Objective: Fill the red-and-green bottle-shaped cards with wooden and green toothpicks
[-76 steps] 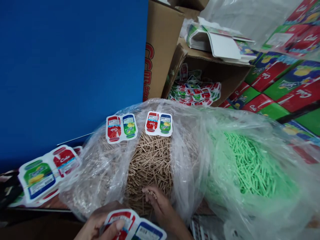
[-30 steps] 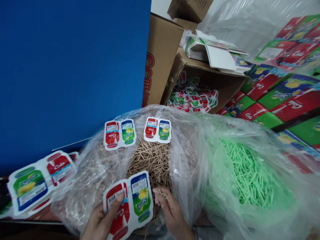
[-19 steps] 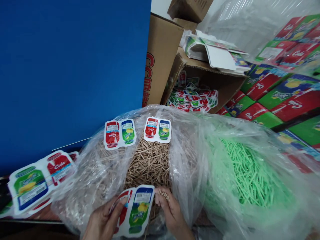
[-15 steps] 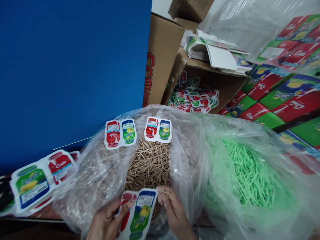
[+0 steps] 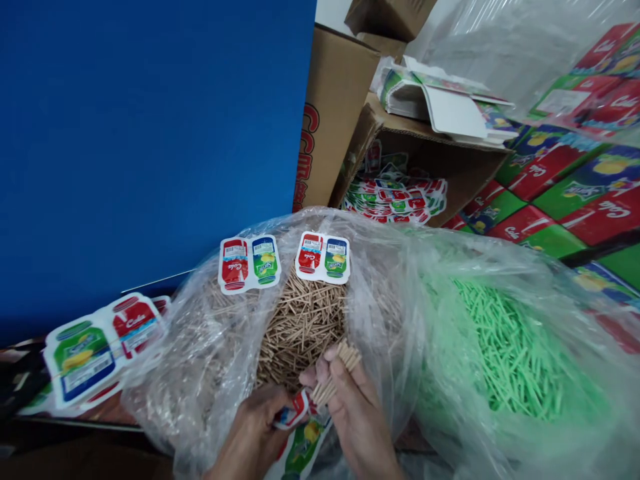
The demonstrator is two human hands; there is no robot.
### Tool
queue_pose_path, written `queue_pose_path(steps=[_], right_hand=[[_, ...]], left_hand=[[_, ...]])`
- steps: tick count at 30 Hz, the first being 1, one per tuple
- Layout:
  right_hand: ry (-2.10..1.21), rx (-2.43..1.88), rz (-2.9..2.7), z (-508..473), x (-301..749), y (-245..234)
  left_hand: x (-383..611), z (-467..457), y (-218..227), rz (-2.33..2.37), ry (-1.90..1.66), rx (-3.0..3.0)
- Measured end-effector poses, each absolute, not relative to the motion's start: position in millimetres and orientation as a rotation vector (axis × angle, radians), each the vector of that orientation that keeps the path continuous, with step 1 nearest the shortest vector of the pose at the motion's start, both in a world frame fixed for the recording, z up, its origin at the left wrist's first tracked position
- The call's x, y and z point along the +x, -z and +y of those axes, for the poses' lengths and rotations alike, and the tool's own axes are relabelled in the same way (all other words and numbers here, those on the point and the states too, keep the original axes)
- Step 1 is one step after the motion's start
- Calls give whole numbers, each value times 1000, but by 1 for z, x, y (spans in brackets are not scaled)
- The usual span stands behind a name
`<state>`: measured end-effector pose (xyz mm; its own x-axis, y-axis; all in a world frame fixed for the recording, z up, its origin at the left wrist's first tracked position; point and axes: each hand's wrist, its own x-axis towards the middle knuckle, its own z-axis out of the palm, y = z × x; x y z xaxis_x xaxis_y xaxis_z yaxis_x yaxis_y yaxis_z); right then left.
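My left hand (image 5: 255, 433) is closed on a folded red, blue and green printed card packet (image 5: 300, 433) at the bottom of the view. Right beside it, my right hand (image 5: 353, 420) pinches a small bundle of tan sticks (image 5: 337, 373), whose lower ends touch the packet's top. Both hands hover over a clear plastic bag (image 5: 200, 360) filled with loose tan sticks (image 5: 300, 320). Two flat printed cards (image 5: 249, 263) (image 5: 323, 257) lie on the bag's far rim.
A second clear bag of green sticks (image 5: 505, 347) lies to the right. A stack of printed cards (image 5: 95, 347) sits at left below a blue panel (image 5: 150, 133). Cardboard boxes (image 5: 335, 107), one holding more cards (image 5: 400, 197), and printed cartons (image 5: 575, 180) stand behind.
The packet went from flat and face-up to folded and lower in my left hand. My right hand, holding the stick bundle, moved against the packet's top, the sticks now showing above my fingers.
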<state>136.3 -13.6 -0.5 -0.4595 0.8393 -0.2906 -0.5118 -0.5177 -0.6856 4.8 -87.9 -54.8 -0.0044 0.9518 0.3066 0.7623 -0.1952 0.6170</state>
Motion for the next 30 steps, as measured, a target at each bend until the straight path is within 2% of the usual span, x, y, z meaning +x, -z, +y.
queue_pose_path(steps=[6, 13, 18, 24, 30], right_hand=[[-1971, -918, -867, -20, 133, 13], [-1788, -959, -1222, -28, 134, 6], [-1820, -985, -1223, -33, 129, 13], [-1455, -1000, -1635, -32, 139, 7], [-1375, -863, -1843, -30, 153, 7]], left_hand=[[5, -90, 54, 1712, -979, 1982], [1, -91, 59, 1712, -1004, 1878], [-1, -91, 50, 1673, -993, 1791], [1, -91, 44, 1512, -1156, 1322], [4, -91, 40, 1401, -1247, 1555]])
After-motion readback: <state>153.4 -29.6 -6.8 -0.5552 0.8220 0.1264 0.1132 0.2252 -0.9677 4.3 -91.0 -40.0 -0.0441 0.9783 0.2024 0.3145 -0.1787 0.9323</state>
